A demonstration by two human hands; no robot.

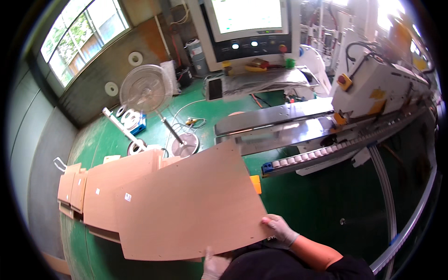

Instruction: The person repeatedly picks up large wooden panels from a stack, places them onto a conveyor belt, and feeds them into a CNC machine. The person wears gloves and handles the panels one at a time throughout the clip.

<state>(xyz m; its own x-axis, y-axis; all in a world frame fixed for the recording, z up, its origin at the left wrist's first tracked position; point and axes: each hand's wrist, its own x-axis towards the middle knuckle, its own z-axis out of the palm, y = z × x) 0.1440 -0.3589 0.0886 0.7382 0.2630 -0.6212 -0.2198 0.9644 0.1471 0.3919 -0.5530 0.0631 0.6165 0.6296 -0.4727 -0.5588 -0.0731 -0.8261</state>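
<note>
A large flat wood-coloured board (pixel 191 205) with a small white label and small dark holes spreads out in front of me. My right hand (pixel 280 229), in a pale glove, grips its right edge near the closest corner, thumb on top. At the near edge my left hand (pixel 215 266), also gloved, holds the board with the thumb up against it; its other fingers are hidden. The board's left part overlaps a stack of similar boards (pixel 107 186) behind it. Smaller boards (pixel 70 186) stand stacked farther left.
To the right, a machine (pixel 382 88) has a steel bed (pixel 280 133) and a roller conveyor rail (pixel 322 153). A control panel with a screen (pixel 247 18) stands ahead. A pedestal fan (pixel 147 88) and white tape rolls (pixel 133 120) sit on the green floor (pixel 308 200) side.
</note>
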